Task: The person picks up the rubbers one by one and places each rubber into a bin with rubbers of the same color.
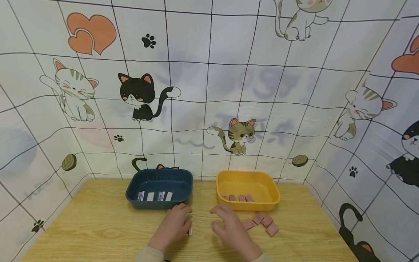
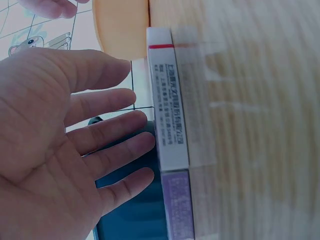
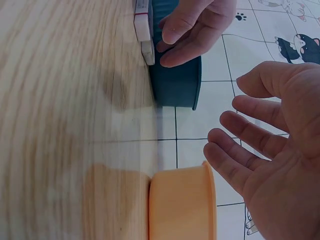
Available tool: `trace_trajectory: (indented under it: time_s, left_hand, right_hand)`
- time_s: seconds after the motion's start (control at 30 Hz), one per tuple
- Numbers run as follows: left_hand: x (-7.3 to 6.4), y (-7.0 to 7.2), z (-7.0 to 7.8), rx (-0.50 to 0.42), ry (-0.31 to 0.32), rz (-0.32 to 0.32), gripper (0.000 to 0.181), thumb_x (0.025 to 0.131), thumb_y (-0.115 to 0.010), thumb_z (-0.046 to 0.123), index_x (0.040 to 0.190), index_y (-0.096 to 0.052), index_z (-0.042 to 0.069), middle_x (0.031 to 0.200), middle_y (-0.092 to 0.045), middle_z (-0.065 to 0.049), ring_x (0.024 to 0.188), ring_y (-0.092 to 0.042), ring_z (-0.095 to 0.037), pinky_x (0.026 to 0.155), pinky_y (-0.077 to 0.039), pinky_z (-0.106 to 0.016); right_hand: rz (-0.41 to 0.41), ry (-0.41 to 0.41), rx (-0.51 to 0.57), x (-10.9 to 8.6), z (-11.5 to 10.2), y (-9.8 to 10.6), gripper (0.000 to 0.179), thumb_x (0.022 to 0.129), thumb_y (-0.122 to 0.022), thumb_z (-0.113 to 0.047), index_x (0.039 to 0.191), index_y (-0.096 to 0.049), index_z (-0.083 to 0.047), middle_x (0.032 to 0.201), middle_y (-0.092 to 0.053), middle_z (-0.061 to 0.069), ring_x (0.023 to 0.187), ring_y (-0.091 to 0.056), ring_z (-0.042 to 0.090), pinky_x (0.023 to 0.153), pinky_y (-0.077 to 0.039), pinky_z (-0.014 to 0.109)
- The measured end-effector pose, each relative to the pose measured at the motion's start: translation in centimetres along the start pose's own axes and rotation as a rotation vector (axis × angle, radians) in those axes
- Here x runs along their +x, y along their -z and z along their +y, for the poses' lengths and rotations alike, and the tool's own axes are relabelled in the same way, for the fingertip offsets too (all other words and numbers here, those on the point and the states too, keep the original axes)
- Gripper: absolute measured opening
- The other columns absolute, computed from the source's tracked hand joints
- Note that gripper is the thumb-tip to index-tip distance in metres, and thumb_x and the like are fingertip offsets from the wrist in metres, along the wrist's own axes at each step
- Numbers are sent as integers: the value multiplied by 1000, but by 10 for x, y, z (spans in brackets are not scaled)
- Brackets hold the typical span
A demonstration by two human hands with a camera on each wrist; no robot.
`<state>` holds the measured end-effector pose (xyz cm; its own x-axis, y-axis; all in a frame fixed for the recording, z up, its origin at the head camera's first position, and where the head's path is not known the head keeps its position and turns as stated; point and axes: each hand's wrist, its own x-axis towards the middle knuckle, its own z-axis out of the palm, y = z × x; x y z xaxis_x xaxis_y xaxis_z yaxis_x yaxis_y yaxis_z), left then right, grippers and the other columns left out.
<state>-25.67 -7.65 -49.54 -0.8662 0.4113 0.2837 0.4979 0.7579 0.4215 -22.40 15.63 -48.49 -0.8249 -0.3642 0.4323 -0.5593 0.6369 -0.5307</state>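
My left hand (image 1: 175, 222) hovers just in front of the dark blue bin (image 1: 157, 205), its fingers relaxed and holding nothing. Right beside its fingertips on the table lies a small white printed block (image 2: 169, 107) with a red stripe, end to end with a purple one (image 2: 178, 205); in the head view the hand hides most of them, leaving a white end (image 1: 190, 231). Near the yellow bin (image 1: 243, 206), my right hand (image 1: 230, 228) is raised with loosely bent fingers and an empty palm. Several pink blocks (image 1: 272, 229) lie on the table to its right.
Several white and striped-label blocks (image 1: 160, 196) lie in a row inside the blue bin. Inside the yellow bin are several pink pieces (image 1: 242, 198). Both bins stand at the back of the wooden table (image 1: 98, 225), against a cat-print cloth backdrop (image 1: 190, 80).
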Motion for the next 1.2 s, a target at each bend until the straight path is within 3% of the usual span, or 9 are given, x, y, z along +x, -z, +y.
trace_trajectory:
  time_s: [0.43,0.9,1.2]
  left_hand:
    - [-3,0,-10,-2,62,-22,24,85,-79,10,106,-72,1,107,-67,-11,98,-65,-31,83,-52,-58]
    - [0,-4,-10,34,97,-30,22,84,-78,9,104,-73,3,103,-67,-9,95,-64,-29,82,-52,-56]
    - [3,-2,-5,65,74,-22,14,81,-78,6,93,-71,5,87,-59,-3,81,-59,-23,71,-49,-48]
  right_hand:
    - [-41,115,47,-1,-5,-18,23,93,-68,0,115,-69,-6,116,-62,2,105,-61,17,88,-56,36]
    - [-110,102,65,-3,-10,-25,22,95,-65,-3,116,-69,-5,116,-63,0,106,-62,17,89,-55,35]
    - [-151,75,60,-4,-13,-22,23,96,-65,-6,118,-69,-6,117,-62,0,107,-61,15,90,-55,35]
